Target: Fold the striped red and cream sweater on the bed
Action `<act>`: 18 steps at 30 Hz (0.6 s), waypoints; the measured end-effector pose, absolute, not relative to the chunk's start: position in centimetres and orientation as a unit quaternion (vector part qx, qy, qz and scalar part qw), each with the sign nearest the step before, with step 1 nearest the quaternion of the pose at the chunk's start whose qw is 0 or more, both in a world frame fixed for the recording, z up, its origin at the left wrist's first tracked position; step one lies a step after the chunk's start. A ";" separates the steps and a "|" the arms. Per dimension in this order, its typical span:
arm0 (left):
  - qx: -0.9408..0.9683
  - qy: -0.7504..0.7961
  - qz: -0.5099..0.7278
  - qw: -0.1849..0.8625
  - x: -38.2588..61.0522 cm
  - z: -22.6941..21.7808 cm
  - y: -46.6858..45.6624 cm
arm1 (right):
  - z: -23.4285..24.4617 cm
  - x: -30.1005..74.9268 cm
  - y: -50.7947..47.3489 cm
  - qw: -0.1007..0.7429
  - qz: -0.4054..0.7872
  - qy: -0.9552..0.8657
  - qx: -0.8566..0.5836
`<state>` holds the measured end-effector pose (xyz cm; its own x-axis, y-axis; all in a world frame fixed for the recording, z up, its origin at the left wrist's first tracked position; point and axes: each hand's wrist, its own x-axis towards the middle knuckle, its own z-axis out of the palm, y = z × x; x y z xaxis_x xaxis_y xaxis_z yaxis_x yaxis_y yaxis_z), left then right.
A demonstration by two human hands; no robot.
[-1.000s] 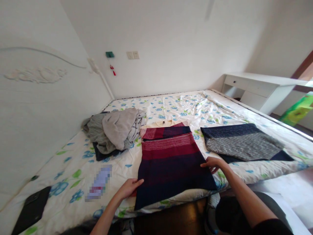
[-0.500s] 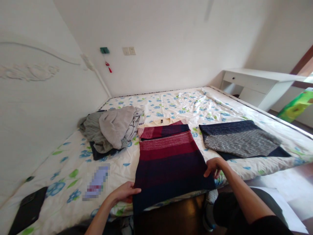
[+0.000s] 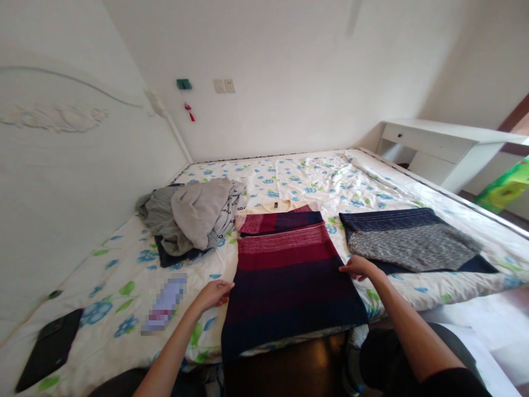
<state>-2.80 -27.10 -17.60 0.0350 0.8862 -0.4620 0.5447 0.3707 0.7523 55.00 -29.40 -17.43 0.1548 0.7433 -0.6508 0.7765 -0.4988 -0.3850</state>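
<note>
A striped sweater (image 3: 289,275) in red, maroon and navy lies front-down on the bed, its sleeves folded across near the cream collar. Its navy hem hangs slightly over the bed's near edge. At the left side edge of the sweater, my left hand (image 3: 214,294) has its thumb and fingers closed on the fabric. My right hand (image 3: 360,268) pinches the opposite side edge, a little higher up. Between the two hands the cloth lies flat.
A heap of grey clothes (image 3: 196,215) sits on the left of the floral bed sheet (image 3: 285,176). To the right lies a folded grey and navy sweater (image 3: 409,240). A black phone-like case (image 3: 52,344) and a blurred-out item (image 3: 165,303) lie at left. A white desk (image 3: 438,143) stands beyond.
Both hands have moved up along the sweater's sides, away from the hem corners toward its middle. The sweater's lower part now lies a little wider. The view has shifted slightly.
</note>
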 end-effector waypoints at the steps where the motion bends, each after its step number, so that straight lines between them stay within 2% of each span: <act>1: 0.533 0.672 0.203 0.472 -1.9 -17.5 -26.6 | -17.5 54.7 -29.0 0.007 -0.406 0.505 0.762; 4: 0.524 0.654 0.252 0.484 0.5 -17.4 -26.0 | -17.8 53.7 -28.1 -0.020 -0.386 0.509 0.769; 6: 0.477 0.641 0.268 0.538 1.3 -17.6 -26.2 | -18.1 53.4 -27.8 -0.027 -0.383 0.506 0.773; 9: 0.355 0.631 0.274 0.633 1.3 -17.8 -26.8 | -18.6 53.6 -27.5 -0.006 -0.432 0.471 0.769; 12: 0.297 0.642 0.263 0.656 0.9 -17.8 -26.7 | -19.1 54.4 -26.9 0.002 -0.478 0.441 0.760; 14: 0.298 0.646 0.267 0.650 1.0 -17.7 -26.3 | -19.5 54.8 -26.4 -0.046 -0.497 0.437 0.748; 18: 0.291 0.593 0.309 0.684 2.2 -17.5 -24.6 | -20.9 54.1 -24.9 -0.255 -0.537 0.392 0.702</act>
<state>2.23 -24.56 -17.50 0.1055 0.7674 -0.6324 -0.0773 0.6404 0.7642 54.11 -24.87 -20.91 0.1169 0.8245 -0.5537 0.2767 -0.5625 -0.7791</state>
